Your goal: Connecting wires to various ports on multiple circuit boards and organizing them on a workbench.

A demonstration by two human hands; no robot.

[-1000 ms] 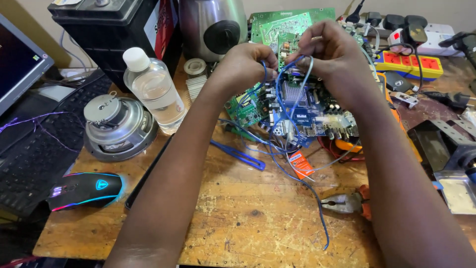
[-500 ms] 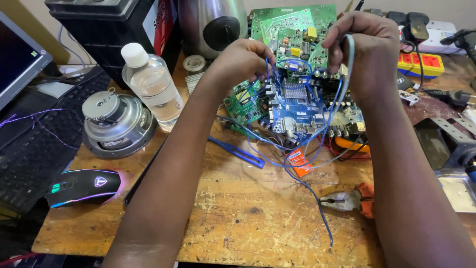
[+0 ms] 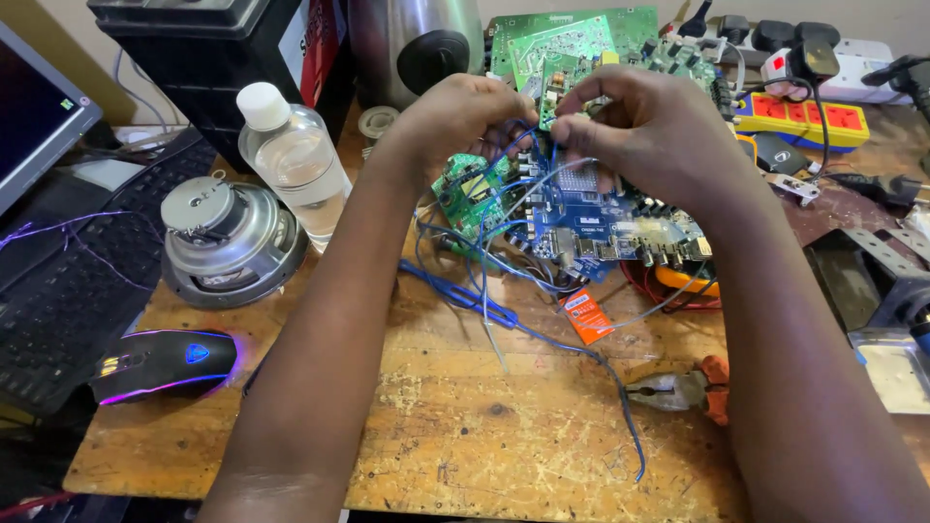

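Both hands meet just above the blue circuit board (image 3: 591, 218), and each grip is pinched together on thin blue wires (image 3: 504, 189): the left hand (image 3: 460, 121) has thumb and fingertips closed on a strand at its end, and the right hand (image 3: 649, 131) clamps another strand between thumb and forefinger close beside it. Held this near each other and lifted off the board, the wire ends seem to be kept taut and apart from the components so they can be worked between the fingers. The rest of the blue wire falls from the hands, loops over the board and trails down across the wooden counter (image 3: 465, 436) towards its front edge. Under the blue board lies a green circuit board (image 3: 465, 189), with a small orange tag (image 3: 586, 315) just beside it. Orange-handled pliers (image 3: 683, 387) lie near the right forearm. To the left stand a clear plastic bottle (image 3: 291, 160) and a bare loudspeaker (image 3: 228, 237), then a lit computer mouse (image 3: 165, 360) and a black keyboard (image 3: 68, 291). A yellow power strip (image 3: 804, 116) sits at the back right.
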